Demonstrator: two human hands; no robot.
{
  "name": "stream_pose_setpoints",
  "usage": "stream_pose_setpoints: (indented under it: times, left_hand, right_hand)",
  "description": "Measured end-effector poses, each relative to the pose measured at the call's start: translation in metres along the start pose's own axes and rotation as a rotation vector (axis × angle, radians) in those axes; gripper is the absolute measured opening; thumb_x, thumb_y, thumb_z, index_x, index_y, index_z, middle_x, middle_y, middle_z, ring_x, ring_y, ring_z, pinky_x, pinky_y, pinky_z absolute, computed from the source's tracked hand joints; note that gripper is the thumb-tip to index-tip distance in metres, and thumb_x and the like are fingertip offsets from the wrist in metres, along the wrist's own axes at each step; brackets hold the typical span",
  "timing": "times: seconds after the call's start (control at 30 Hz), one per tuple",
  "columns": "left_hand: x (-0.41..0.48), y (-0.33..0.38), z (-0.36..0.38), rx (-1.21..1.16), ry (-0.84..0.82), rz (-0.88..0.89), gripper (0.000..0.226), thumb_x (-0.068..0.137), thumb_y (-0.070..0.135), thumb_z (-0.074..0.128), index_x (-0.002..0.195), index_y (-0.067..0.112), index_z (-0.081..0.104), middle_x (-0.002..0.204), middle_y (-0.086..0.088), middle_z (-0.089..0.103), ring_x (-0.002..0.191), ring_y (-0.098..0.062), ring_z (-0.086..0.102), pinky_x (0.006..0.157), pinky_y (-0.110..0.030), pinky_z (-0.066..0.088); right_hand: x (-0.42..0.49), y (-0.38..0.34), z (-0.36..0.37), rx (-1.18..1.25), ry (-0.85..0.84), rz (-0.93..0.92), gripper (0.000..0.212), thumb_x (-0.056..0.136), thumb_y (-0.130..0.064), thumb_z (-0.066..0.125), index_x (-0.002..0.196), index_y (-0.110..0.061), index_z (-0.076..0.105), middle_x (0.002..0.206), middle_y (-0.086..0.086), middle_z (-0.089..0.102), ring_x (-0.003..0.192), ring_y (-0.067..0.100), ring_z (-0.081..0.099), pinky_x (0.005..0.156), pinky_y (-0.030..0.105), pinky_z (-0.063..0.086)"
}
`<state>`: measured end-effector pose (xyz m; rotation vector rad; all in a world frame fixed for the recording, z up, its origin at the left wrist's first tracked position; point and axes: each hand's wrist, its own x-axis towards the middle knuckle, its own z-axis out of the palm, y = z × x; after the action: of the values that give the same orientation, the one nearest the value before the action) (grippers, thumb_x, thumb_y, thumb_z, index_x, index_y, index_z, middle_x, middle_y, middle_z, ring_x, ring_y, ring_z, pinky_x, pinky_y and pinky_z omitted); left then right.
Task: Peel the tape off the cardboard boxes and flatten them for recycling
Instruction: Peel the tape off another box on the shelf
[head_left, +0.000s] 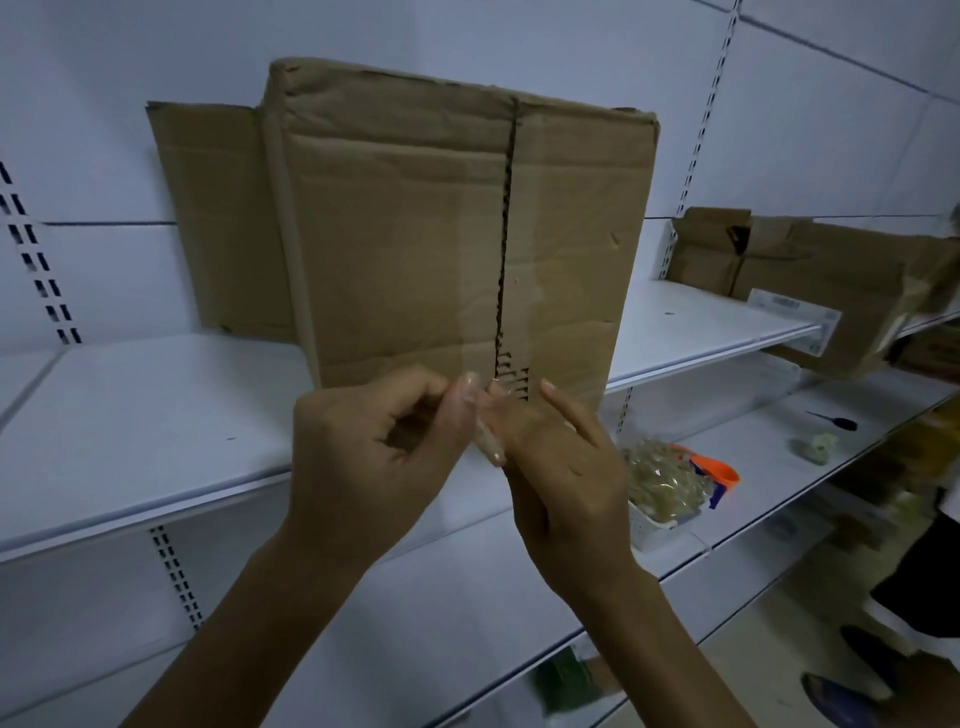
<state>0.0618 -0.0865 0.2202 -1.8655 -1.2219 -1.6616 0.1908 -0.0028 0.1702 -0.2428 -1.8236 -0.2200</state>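
White shelf (130, 415) carrying the upright cardboard box (395, 234), left hand (374, 447) curled, pinching the loose end of clear tape (478, 322) at the box's bottom seam, right hand (566, 467) just beside, straight fingers against the lower edge, basket (649, 530) of wadded tape below, more boxes (810, 275) far right

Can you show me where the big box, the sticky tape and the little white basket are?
big box (395, 218): head view, front face left of the seam.
sticky tape (480, 291): head view, clear strip beside the seam.
white basket (649, 532): head view, its front wall.
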Motion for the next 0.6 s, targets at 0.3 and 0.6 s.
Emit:
stream_pose_setpoints:
  times: [0.3,0.6]
  left_hand:
    - [-0.002,0.009,0.007,-0.108,0.034,-0.206,0.028,0.094,0.025,0.05,0.074,0.012,0.064,0.069,0.016,0.064,0.063,-0.002,0.065,0.053,-0.016,0.052]
    - [-0.003,0.01,-0.023,0.397,-0.039,-0.17,0.036,0.093,0.039,0.054,0.075,0.014,0.072,0.067,0.005,0.063,0.054,-0.012,0.057,0.05,-0.032,0.049]
  right_hand:
    - [-0.016,-0.012,-0.008,-0.062,0.042,0.069,0.018,0.099,-0.014,0.045,0.114,-0.015,0.054,0.103,0.003,0.072,0.098,0.007,0.061,0.105,0.035,0.038]
    - [0.006,0.006,-0.002,-0.093,0.066,-0.019,0.014,0.091,-0.007,0.057,0.099,-0.012,0.068,0.087,0.001,0.073,0.083,0.011,0.064,0.099,0.037,0.041]
